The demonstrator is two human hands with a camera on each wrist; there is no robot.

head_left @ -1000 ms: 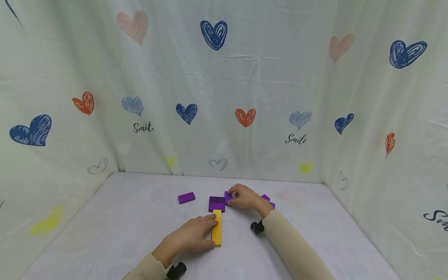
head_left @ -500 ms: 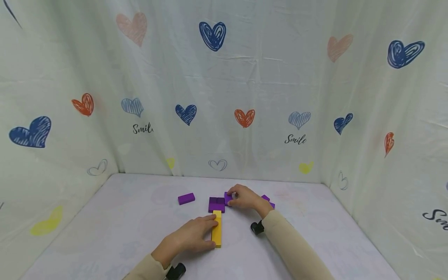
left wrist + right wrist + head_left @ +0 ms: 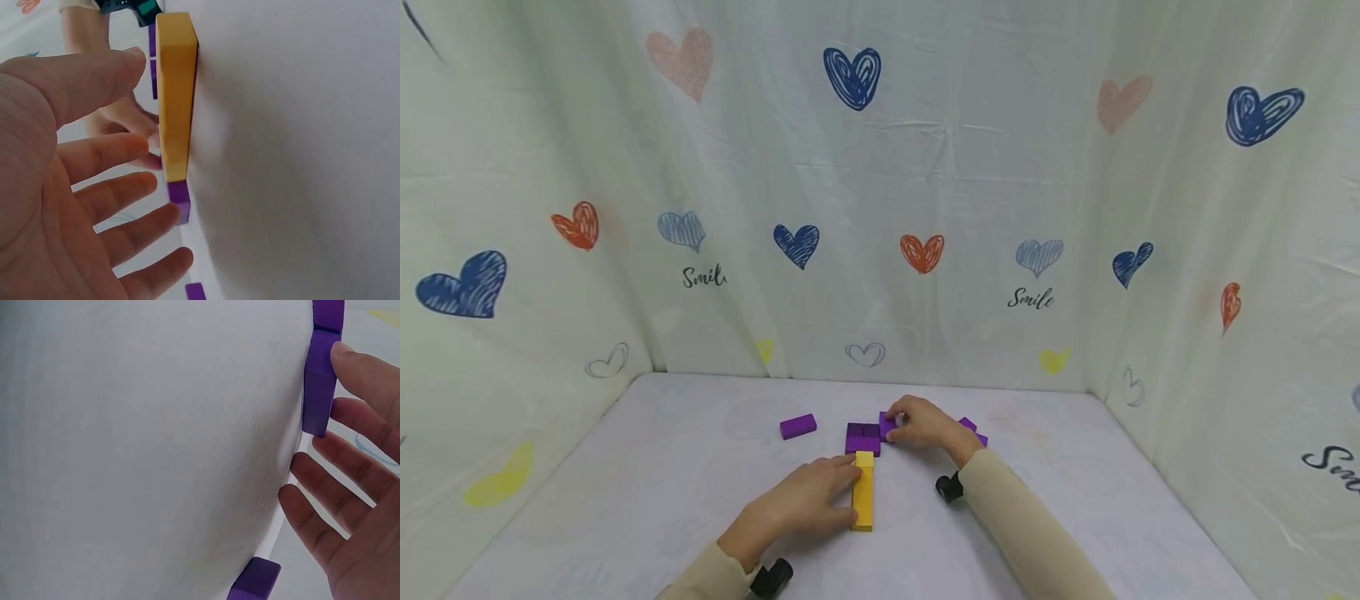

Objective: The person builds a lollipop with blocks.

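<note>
In the head view a long yellow block (image 3: 864, 496) lies at the table's middle, its far end against a small group of purple blocks (image 3: 862, 443). My left hand (image 3: 801, 502) is at the yellow block's left side with its fingers spread and loosely extended. The left wrist view shows the fingertips beside the yellow block (image 3: 175, 100), not wrapped round it. At the group's right edge, my right hand (image 3: 931, 432) holds a purple block (image 3: 886, 425) between thumb and fingers. That purple block (image 3: 319, 381) stands against another one in the right wrist view.
One loose purple block (image 3: 798, 427) lies on the table to the left of the group. More purple blocks (image 3: 967, 424) lie behind the right wrist, partly hidden. A white curtain (image 3: 880, 317) printed with hearts surrounds the white table (image 3: 700, 467).
My left hand has shifted slightly left, its fingertips easing away from the yellow block. The right hand stays at the same purple block. The whole view has drifted a little.
</note>
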